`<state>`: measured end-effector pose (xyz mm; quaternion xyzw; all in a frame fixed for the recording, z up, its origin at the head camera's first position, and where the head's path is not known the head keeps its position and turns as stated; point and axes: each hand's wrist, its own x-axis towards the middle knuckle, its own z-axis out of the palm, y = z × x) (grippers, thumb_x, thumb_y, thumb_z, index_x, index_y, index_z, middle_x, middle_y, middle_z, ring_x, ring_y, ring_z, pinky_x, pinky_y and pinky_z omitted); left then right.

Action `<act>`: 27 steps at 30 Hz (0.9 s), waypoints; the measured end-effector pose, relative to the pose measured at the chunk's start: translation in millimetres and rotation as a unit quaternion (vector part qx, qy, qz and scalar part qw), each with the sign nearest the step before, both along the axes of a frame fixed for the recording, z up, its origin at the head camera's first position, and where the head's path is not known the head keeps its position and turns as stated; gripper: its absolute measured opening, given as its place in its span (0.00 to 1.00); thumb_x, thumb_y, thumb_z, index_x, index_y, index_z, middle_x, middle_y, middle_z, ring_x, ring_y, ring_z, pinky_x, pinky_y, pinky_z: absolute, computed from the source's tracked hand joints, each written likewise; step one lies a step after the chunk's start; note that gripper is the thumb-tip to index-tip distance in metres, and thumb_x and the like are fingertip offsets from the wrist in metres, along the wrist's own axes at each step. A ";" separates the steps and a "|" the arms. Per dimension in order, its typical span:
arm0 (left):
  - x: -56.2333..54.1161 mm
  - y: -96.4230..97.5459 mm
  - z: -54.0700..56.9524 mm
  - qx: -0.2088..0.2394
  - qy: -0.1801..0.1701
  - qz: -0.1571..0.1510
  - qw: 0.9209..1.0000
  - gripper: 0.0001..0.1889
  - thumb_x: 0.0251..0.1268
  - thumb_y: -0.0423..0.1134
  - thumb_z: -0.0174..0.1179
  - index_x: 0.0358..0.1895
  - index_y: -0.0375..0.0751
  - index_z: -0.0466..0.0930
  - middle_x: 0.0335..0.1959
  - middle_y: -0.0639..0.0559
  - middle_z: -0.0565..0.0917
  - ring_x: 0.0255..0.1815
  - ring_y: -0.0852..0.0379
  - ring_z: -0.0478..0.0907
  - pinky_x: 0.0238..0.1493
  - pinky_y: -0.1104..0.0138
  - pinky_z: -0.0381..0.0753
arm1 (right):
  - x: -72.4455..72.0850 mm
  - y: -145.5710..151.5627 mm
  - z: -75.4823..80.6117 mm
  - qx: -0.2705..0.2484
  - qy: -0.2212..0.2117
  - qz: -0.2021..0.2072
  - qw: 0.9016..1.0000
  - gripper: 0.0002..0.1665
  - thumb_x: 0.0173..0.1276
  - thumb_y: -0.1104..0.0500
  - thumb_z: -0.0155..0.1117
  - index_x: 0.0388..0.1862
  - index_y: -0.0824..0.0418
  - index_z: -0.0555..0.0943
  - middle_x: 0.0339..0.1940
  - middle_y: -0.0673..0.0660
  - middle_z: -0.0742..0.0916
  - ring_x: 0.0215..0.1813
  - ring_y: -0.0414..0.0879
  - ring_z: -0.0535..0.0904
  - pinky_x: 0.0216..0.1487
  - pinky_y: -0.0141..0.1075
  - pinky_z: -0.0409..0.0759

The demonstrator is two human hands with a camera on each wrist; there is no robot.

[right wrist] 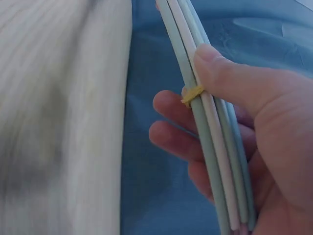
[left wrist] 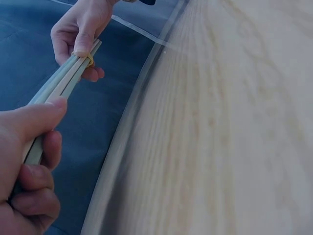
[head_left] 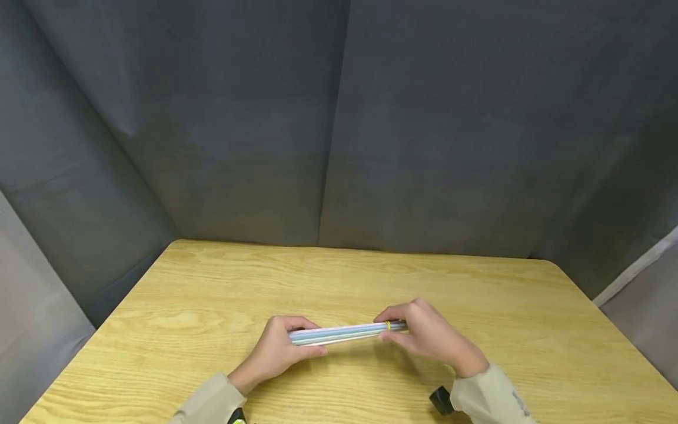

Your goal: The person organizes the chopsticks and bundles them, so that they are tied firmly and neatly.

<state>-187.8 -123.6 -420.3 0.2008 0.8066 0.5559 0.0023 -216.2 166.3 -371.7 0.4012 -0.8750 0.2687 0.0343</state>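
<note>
A bundle of slim pastel sticks point(head_left: 339, 334), pale blue, green, pink and white, is held lengthwise above the table between both hands. A yellow rubber band point(right wrist: 192, 95) goes around the sticks near their right end. My left hand point(head_left: 278, 347) grips the left end, thumb on the near side; in the left wrist view its fingers curl round the sticks. At the right end, my right hand point(head_left: 429, 335) pinches the bundle beside the band. The right wrist view shows its thumb point(right wrist: 215, 63) lying on the sticks just above the band, the fingers behind them.
A wood-grain table point(head_left: 222, 282) with rounded far corners lies under the hands. Dark grey curtains point(head_left: 254, 129) hang behind it and along the sides. A black strap piece point(head_left: 441, 400) sticks out by the right sleeve point(head_left: 489, 394).
</note>
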 end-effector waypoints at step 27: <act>-0.3 -2.2 -2.1 -0.002 0.011 0.046 0.999 0.13 0.46 0.38 0.76 0.37 0.44 0.87 0.36 0.50 0.88 0.32 0.63 0.79 0.33 0.71 0.79 | -3.5 0.0 -1.6 0.000 0.129 -0.017 0.991 0.11 0.58 0.61 0.72 0.41 0.59 0.84 0.34 0.47 0.87 0.34 0.36 0.79 0.43 0.39 0.70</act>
